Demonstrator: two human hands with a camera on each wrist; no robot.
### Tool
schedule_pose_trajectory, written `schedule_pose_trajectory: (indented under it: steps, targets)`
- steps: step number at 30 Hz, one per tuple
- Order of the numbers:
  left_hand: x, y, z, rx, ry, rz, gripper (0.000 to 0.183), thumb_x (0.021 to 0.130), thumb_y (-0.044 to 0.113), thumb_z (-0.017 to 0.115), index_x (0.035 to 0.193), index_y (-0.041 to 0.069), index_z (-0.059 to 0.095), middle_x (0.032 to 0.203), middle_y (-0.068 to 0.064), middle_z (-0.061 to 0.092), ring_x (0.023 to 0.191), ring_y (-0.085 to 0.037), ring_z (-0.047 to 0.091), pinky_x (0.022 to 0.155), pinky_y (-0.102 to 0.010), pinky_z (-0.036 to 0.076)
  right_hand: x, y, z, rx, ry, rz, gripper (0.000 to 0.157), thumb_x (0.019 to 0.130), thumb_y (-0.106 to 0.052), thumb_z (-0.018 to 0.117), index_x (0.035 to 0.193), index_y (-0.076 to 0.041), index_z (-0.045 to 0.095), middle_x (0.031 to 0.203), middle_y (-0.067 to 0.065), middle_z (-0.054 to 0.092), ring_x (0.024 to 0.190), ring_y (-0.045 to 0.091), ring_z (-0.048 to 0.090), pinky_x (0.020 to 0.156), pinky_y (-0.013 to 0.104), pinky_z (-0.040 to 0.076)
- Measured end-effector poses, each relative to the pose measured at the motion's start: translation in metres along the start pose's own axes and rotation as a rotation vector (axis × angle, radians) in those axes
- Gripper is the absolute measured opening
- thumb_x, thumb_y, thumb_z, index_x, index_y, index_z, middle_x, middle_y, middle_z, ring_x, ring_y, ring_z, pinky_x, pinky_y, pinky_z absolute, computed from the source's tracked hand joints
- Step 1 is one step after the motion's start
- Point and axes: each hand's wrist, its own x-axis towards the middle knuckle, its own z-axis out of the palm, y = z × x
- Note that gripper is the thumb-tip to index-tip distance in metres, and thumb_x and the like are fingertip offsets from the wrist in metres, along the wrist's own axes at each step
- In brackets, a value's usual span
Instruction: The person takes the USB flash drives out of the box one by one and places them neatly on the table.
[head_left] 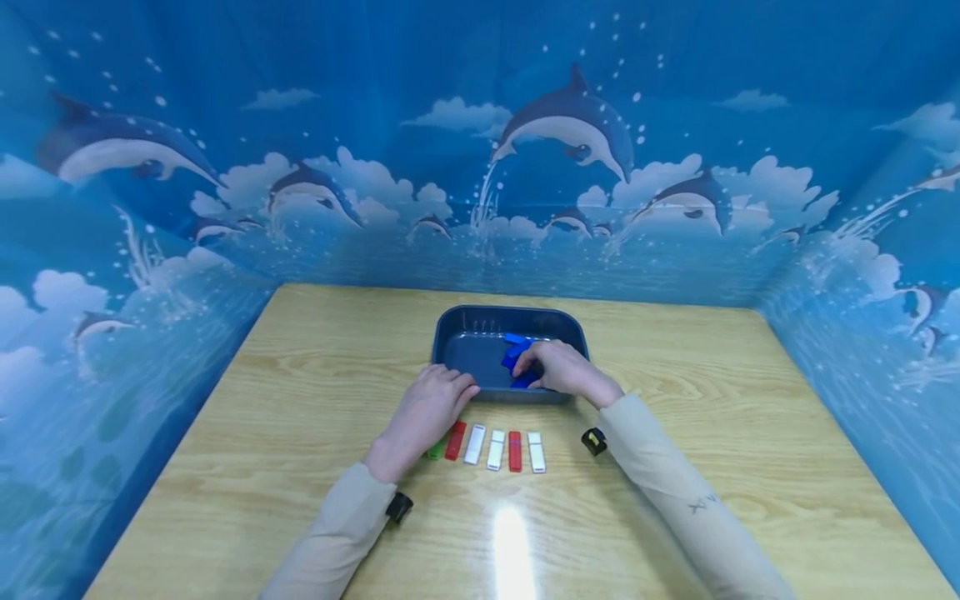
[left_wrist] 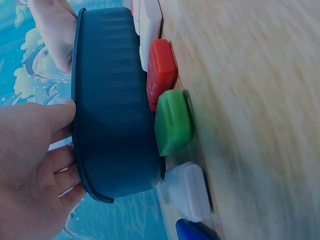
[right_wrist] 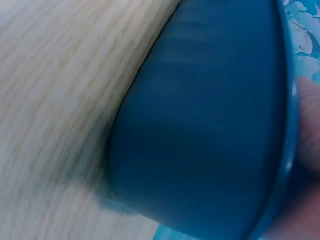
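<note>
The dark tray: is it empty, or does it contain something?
Not empty: in the head view, blue pieces lie inside the tray, by the right hand.

head view bright, evenly lit, white glare on near worktop [head_left: 690, 367], wrist views dimmer, soft shadow beside tray [right_wrist: 200, 120], right hand [right_wrist: 310, 127] blurred

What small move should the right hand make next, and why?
Perhaps the right hand should make sure its fingers pinch only one blue piece: it is inside the tray, where several lie bunched together. The left hand is at the tray's rim, which may help to steady it.
</note>
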Motion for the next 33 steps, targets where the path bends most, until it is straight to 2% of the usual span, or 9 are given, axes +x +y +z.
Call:
schedule_pose_trajectory:
  steps: [4, 7, 11, 15, 24, 29, 33]
  targets:
    - [-0.001, 0.001, -0.001, -0.010, -0.006, 0.001, 0.024, 0.105, 0.030, 0.058, 0.112, 0.014, 0.074, 0.111, -0.004, 0.075, 0.112, -0.024, 0.067, 0.115, -0.047, 0.040, 0.005, 0.004, 0.002, -0.032, -0.053, 0.014, 0.025, 0.083, -0.003, 0.082, 0.102, -0.018, 0.076, 0.105, 0.000, 0.070, 0.102, 0.022, 0.062, 0.102, 0.047, 0.048]
    - [-0.001, 0.002, -0.001, -0.018, -0.006, 0.001, 0.024, 0.105, 0.030, 0.057, 0.112, 0.014, 0.074, 0.111, -0.004, 0.074, 0.113, -0.025, 0.067, 0.116, -0.048, 0.040, 0.007, 0.006, 0.004, -0.044, -0.060, 0.020, 0.024, 0.083, -0.003, 0.082, 0.099, -0.019, 0.074, 0.099, -0.001, 0.067, 0.095, 0.019, 0.060, 0.098, 0.046, 0.047]
    - [-0.001, 0.002, 0.000, -0.015, -0.001, 0.002, 0.024, 0.105, 0.030, 0.058, 0.111, 0.014, 0.074, 0.109, -0.004, 0.075, 0.110, -0.024, 0.067, 0.115, -0.048, 0.040, 0.009, 0.009, 0.008, -0.017, -0.011, 0.045, 0.017, 0.083, -0.012, 0.085, 0.094, -0.017, 0.073, 0.090, -0.002, 0.067, 0.086, 0.016, 0.061, 0.089, 0.042, 0.051]
    - [0.000, 0.002, 0.000, -0.006, -0.003, -0.002, 0.024, 0.105, 0.031, 0.058, 0.111, 0.015, 0.074, 0.108, -0.003, 0.075, 0.109, -0.023, 0.067, 0.115, -0.048, 0.041, 0.010, 0.011, 0.012, 0.023, 0.038, 0.080, 0.017, 0.082, -0.016, 0.086, 0.092, -0.015, 0.073, 0.086, -0.001, 0.067, 0.081, 0.015, 0.061, 0.079, 0.037, 0.054]
    - [0.001, 0.001, 0.000, -0.007, -0.013, -0.015, 0.024, 0.105, 0.031, 0.057, 0.111, 0.015, 0.074, 0.109, -0.003, 0.075, 0.110, -0.023, 0.067, 0.115, -0.047, 0.041, 0.010, 0.011, 0.013, 0.027, 0.059, 0.122, 0.023, 0.082, -0.018, 0.087, 0.097, -0.011, 0.071, 0.086, 0.000, 0.067, 0.079, 0.016, 0.062, 0.076, 0.037, 0.055]
    - [0.000, 0.002, -0.001, -0.005, -0.018, -0.020, 0.024, 0.105, 0.031, 0.057, 0.112, 0.015, 0.074, 0.110, -0.003, 0.075, 0.111, -0.023, 0.067, 0.116, -0.046, 0.040, 0.011, 0.012, 0.014, 0.035, 0.085, 0.103, 0.025, 0.084, -0.016, 0.085, 0.104, -0.010, 0.072, 0.086, 0.001, 0.065, 0.078, 0.016, 0.060, 0.074, 0.036, 0.054]
    - [0.000, 0.001, -0.001, -0.008, -0.009, -0.012, 0.023, 0.105, 0.030, 0.058, 0.111, 0.015, 0.074, 0.109, -0.003, 0.075, 0.111, -0.024, 0.067, 0.115, -0.046, 0.040, 0.009, 0.014, 0.015, 0.095, 0.162, 0.053, 0.026, 0.089, -0.015, 0.079, 0.115, -0.014, 0.073, 0.087, 0.001, 0.064, 0.076, 0.015, 0.059, 0.069, 0.033, 0.052]
